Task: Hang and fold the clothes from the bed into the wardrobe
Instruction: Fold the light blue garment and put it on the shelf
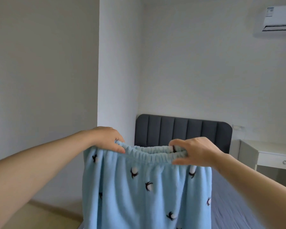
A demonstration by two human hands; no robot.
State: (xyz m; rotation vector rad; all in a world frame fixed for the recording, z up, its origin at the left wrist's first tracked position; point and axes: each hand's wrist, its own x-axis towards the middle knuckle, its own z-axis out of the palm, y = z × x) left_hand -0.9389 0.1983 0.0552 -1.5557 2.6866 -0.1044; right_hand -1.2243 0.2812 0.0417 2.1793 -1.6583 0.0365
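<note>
A pair of light blue pants (145, 192) with small black and white marks was held up in the air, near the camera and over the bed (229, 205). The stretchy top edge was gripped at its left end by the left hand (107, 139) and at its right end by the right hand (196, 152). A dark headboard (183, 129) was seen far behind. A white desk (274, 154) was seen at the right.

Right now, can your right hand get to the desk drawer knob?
Probably not: the right hand is gripping the blue pants by the waistband, and the drawer knob sits well beyond it, past the bed.
</note>
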